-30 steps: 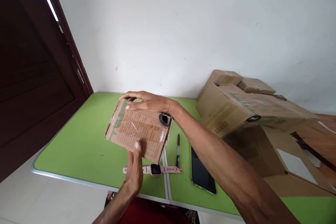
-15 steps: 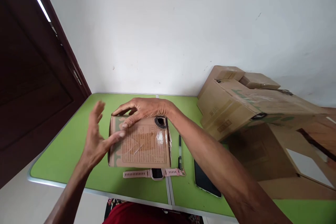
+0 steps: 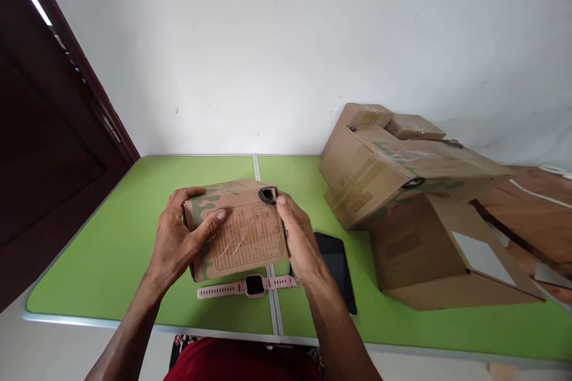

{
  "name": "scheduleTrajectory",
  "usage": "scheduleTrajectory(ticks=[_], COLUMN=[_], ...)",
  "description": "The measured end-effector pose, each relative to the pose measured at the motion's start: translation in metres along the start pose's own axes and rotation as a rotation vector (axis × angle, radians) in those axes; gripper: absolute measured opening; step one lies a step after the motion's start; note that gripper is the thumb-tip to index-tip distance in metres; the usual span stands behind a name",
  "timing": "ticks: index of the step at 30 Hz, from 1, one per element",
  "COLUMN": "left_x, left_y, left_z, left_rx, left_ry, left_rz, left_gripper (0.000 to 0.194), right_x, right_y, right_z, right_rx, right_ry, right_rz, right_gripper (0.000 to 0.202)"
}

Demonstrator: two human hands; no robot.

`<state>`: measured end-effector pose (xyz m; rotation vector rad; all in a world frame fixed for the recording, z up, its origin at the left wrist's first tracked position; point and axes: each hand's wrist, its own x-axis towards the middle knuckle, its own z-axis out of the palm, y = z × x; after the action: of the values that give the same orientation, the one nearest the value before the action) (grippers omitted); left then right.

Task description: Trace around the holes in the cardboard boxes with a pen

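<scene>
A small brown cardboard box (image 3: 250, 229) with green patches, printed text and a dark-rimmed corner hole is held between both hands, slightly tilted over the table. My left hand (image 3: 181, 235) grips its left end, thumb across the printed face and fingers round the far edge. On the right end, my right hand (image 3: 301, 238) is closed with the thumb by the hole; its other fingers are hidden behind the box. Just in front of the box lies a pink-strapped smartwatch (image 3: 255, 286), flat on the green table (image 3: 111, 232).
A black phone or tablet (image 3: 337, 268) lies right of my right hand, partly covered by it. Farther right stand a large cardboard box (image 3: 379, 172), smaller boxes (image 3: 415, 126) behind it, and an open cardboard box (image 3: 415, 250). A white wall (image 3: 232, 59) borders the table's back.
My right hand has moved from the box's far top edge to its right end. My left hand has closed on the left end. The box has turned and tilted a little.
</scene>
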<state>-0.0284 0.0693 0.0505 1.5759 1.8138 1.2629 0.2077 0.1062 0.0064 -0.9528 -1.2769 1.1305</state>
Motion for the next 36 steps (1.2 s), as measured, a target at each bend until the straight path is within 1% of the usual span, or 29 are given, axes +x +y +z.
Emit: scheduleTrajectory(ticks=[2,4,6,9,13,15,17,20,23,26,29,33,36], left_x=[0.001,0.003,0.004,-0.002,-0.019,-0.024,-0.027,-0.028,-0.032,-0.036,-0.039,-0.037,-0.037], left_y=[0.004,0.010,0.016,0.025,0.030,0.031,0.031,0.031,0.030,0.030,0.033,0.041,0.042], left_z=[-0.002,-0.005,-0.010,-0.015,-0.020,-0.022,-0.025,-0.031,-0.037,-0.040,-0.041,-0.038,-0.035], left_rx=[0.025,0.061,0.103,0.152,0.184,0.231,0.295,0.364,0.405,0.418,0.399,0.414,0.444], left_ry=[0.025,0.058,0.088,0.097,0.102,0.105,0.086,0.071,0.075,0.064,0.054,0.055,0.044], left_rz=[-0.016,-0.027,-0.030,-0.003,0.074,0.084,0.077,0.048,-0.009,-0.066,-0.108,-0.148,-0.166], left_gripper=[0.075,0.077,0.076,0.068,0.059,0.060,0.065,0.078,0.082,0.078,0.070,0.058,0.058], right_x=[-0.004,-0.004,-0.004,-0.008,-0.020,-0.027,-0.035,-0.045,-0.050,-0.052,-0.053,-0.054,-0.049], right_y=[0.005,0.002,-0.005,-0.016,-0.027,-0.031,-0.034,-0.036,-0.038,-0.040,-0.041,-0.041,-0.042], right_z=[0.014,0.026,0.034,0.036,0.033,0.036,0.043,0.057,0.070,0.078,0.083,0.084,0.079], right_rx=[0.015,-0.012,-0.025,-0.022,-0.081,-0.141,-0.196,-0.276,-0.320,-0.328,-0.343,-0.362,-0.345], right_ry=[-0.032,0.002,0.059,0.068,0.019,0.008,0.008,0.010,-0.017,-0.041,-0.036,-0.035,-0.048], right_rz=[-0.013,-0.036,-0.030,-0.028,-0.065,-0.111,-0.173,-0.250,-0.327,-0.391,-0.404,-0.377,-0.334], right_gripper=[0.064,0.067,0.071,0.072,0.059,0.057,0.056,0.052,0.050,0.051,0.053,0.052,0.051])
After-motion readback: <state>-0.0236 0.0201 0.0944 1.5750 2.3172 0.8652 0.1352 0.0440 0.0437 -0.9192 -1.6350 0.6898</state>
